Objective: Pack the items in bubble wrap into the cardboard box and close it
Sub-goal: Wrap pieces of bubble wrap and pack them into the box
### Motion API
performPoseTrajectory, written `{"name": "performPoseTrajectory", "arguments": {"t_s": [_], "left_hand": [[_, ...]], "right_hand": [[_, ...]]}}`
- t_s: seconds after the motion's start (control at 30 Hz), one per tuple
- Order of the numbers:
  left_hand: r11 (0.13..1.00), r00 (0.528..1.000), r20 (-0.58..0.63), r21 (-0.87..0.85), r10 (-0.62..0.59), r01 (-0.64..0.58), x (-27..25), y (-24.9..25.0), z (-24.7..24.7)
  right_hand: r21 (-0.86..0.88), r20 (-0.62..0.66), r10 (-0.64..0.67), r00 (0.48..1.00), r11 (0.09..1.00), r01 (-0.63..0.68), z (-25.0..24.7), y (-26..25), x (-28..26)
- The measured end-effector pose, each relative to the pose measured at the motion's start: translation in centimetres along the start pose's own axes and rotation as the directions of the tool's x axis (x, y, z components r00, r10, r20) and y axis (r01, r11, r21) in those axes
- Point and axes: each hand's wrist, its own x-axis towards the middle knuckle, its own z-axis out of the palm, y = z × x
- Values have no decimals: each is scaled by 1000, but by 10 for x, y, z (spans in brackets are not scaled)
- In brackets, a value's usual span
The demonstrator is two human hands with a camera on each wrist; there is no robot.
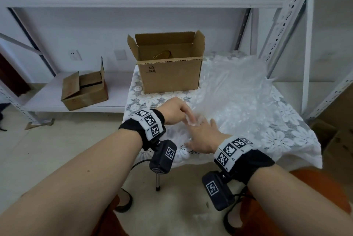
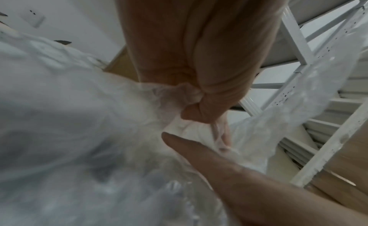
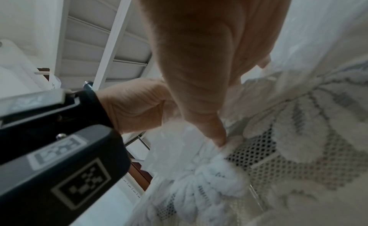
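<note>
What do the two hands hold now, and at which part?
The left hand pinches the bubble wrap at its near edge. The right hand lies flat on it, gripping nothing.

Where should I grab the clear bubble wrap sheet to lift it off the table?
Take the clear bubble wrap sheet by its near edge, coming from the front of the lace-covered table. That edge is loose and already bunched where the left hand pinches it; the right hand lies flat beside.
</note>
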Motion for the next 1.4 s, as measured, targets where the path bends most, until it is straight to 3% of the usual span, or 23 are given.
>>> {"name": "performPoseTrajectory", "arguments": {"t_s": [0.1, 0.17, 0.27, 0.33, 0.4, 0.57, 0.67, 0.77, 0.87, 1.03, 1.1, 1.23, 1.4], "left_hand": [[996, 981, -186, -75, -60, 47, -3, -13, -1], [970, 946, -270, -208, -181, 126, -5, -28, -5], [905, 887, -274, -324, -370, 278, -10, -48, -17], [875, 873, -235, -348, -428, 336, -12, -61, -25], [864, 862, -234, -360, -449, 352, -15, -68, -30], [935, 843, -408, -196, -351, 295, -23, -56, -38], [946, 916, -276, -226, -292, 234, -28, -40, -35], [968, 980, -149, -232, -135, 98, -29, -29, -29], [999, 997, -57, -11, -47, 46, -27, -29, -23], [970, 975, 173, 221, -140, 100, -27, -36, -18], [944, 969, 187, 314, -164, 99, -27, -35, -15], [900, 990, 76, 429, -116, 72, -27, -34, -6], [925, 988, 27, 356, -149, 130, -26, -33, -12]], "right_hand": [[-85, -27, 25, 999, 996, -27, -1, 1, 2], [-106, -42, 22, 999, 994, -26, -3, 1, 3], [-103, -28, 0, 1000, 995, -3, -7, 0, 4], [-92, -7, -18, 1000, 996, 18, -10, -1, 5], [-87, 2, -34, 999, 996, 34, -12, -3, 6], [-67, 42, -80, 996, 994, 82, -20, -14, 16], [-60, 23, -109, 994, 992, 110, -25, -17, 22], [-42, -24, -149, 989, 988, 147, -25, -17, 26], [-51, -25, -166, 986, 985, 165, -19, -16, 29], [18, -38, -166, 985, 986, 167, -16, -3, 26], [54, -45, -156, 987, 986, 158, -17, 2, 24], [101, -85, -151, 985, 982, 159, -18, 10, 19], [-43, -151, -157, 976, 987, 152, -16, 27, 13]]}}
